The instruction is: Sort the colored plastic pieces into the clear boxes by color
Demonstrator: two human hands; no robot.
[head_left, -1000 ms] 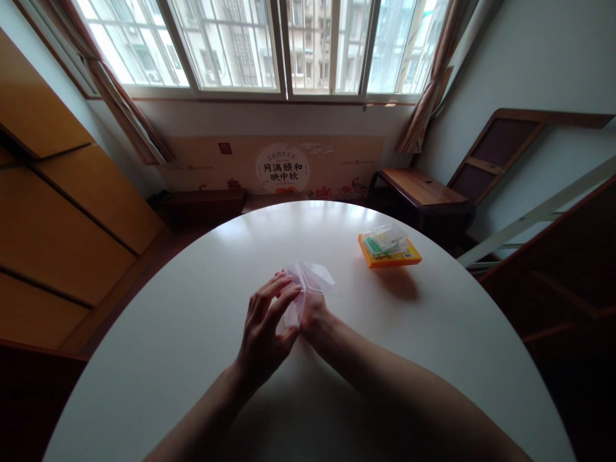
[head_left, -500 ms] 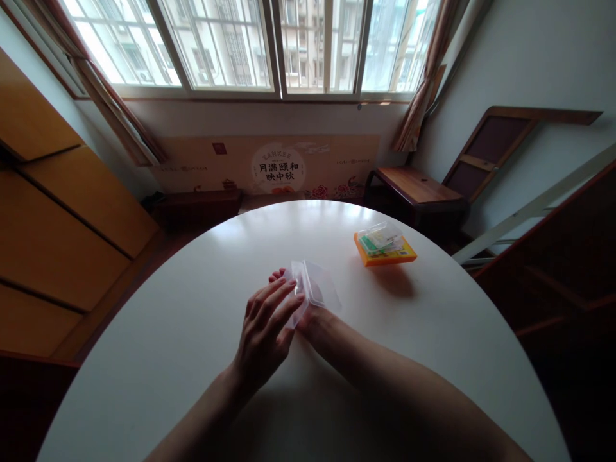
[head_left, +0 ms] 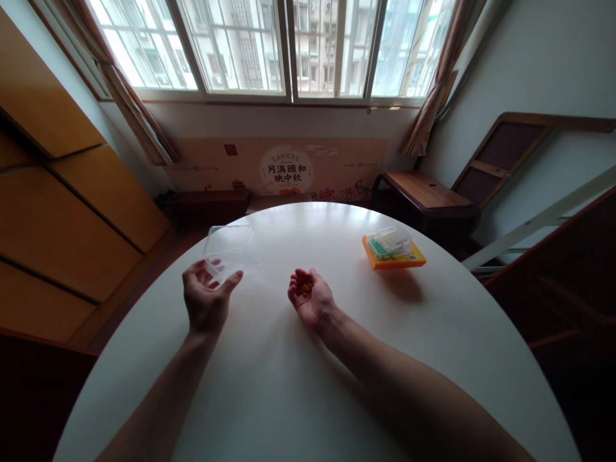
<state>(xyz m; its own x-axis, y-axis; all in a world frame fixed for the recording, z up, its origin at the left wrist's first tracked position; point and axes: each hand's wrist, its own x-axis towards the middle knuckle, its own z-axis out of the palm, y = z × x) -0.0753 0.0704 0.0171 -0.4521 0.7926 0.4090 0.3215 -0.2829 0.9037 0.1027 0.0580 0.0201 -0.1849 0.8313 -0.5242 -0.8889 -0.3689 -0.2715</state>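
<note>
My left hand (head_left: 206,305) grips a clear plastic box (head_left: 228,242) by its near side, thumb and fingers around it. The box's hinged lid stands open, and I see nothing inside. Palm up and cupped, my right hand (head_left: 315,305) holds several small yellow-orange pieces (head_left: 306,289) above the middle of the table. Curled fingers partly hide the pieces, and they are too small to name.
On the right of the round white table (head_left: 308,398) lies an orange and yellow box (head_left: 399,262). A clear plastic case (head_left: 392,237) with green and white contents rests on it. A wooden chair (head_left: 428,189) stands past the table's far right edge.
My left hand has moved left with the plastic box, away from my right hand. My right palm, hidden behind the box before, now shows the small pieces. The view has shifted slightly.
</note>
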